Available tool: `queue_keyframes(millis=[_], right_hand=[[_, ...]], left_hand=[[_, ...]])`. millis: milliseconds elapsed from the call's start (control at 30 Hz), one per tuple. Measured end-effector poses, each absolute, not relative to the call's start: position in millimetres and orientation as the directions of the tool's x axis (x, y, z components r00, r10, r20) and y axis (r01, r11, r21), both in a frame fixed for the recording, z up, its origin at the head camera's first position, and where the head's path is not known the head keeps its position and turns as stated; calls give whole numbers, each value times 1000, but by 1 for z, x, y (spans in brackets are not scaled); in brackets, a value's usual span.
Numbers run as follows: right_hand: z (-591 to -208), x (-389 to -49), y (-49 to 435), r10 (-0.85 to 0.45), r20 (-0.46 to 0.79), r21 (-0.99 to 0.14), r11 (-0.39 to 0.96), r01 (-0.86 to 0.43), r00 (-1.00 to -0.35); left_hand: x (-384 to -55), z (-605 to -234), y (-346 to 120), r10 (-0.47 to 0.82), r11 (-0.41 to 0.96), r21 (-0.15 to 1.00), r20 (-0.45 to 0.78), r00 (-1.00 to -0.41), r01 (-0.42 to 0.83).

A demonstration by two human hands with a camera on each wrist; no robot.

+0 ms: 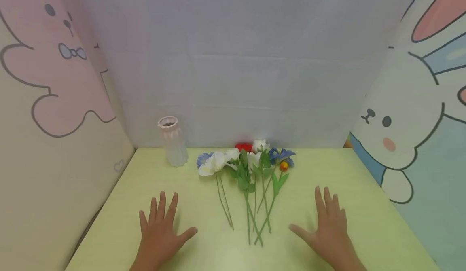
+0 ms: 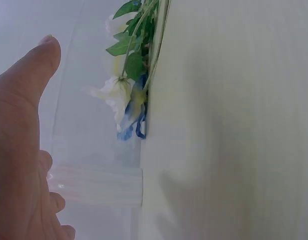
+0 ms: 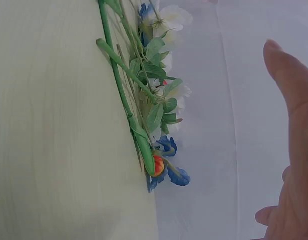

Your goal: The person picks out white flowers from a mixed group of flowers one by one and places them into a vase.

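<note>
Several stemmed flowers lie in a loose pile at the middle of the table, blooms toward the back wall and stems toward me. Among them are white flowers (image 1: pixel 217 162), a red flower (image 1: pixel 243 147), a blue flower (image 1: pixel 282 156) and an orange tulip (image 1: pixel 283 166) with green leaves. Left of the pile stands a pale pink-white ribbed vase (image 1: pixel 174 143), upright. My left hand (image 1: pixel 159 230) is spread above the table's near left, in front of the vase. To the right of the stems, my right hand (image 1: pixel 327 228) is spread likewise. Neither hand holds anything.
A pale yellow-green table (image 1: pixel 316 174) carries everything. Behind it hangs a whitish cloth wall (image 1: pixel 255 81). Side panels flank the table, with a pink cartoon animal (image 1: pixel 69 73) on the left and a white cartoon rabbit (image 1: pixel 404 121) on the right.
</note>
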State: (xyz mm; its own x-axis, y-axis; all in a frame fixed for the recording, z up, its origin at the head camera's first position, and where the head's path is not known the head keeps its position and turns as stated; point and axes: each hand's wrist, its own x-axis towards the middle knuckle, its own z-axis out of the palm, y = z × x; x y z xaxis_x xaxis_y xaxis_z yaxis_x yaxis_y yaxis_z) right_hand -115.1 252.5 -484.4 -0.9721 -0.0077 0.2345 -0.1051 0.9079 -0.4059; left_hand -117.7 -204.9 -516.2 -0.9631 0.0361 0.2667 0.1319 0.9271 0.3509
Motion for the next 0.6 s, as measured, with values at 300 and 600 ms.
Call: queue_keyframes(millis=[300, 600], right_hand=[[-486, -122, 247, -27, 179, -529, 840, -119, -983], [-491, -130, 223, -50, 130, -568, 815, -116, -990]], left_hand=[[-158, -509, -216, 41, 881, 452, 229, -973, 143], [-191, -503, -223, 21, 823, 548, 237, -971, 151]])
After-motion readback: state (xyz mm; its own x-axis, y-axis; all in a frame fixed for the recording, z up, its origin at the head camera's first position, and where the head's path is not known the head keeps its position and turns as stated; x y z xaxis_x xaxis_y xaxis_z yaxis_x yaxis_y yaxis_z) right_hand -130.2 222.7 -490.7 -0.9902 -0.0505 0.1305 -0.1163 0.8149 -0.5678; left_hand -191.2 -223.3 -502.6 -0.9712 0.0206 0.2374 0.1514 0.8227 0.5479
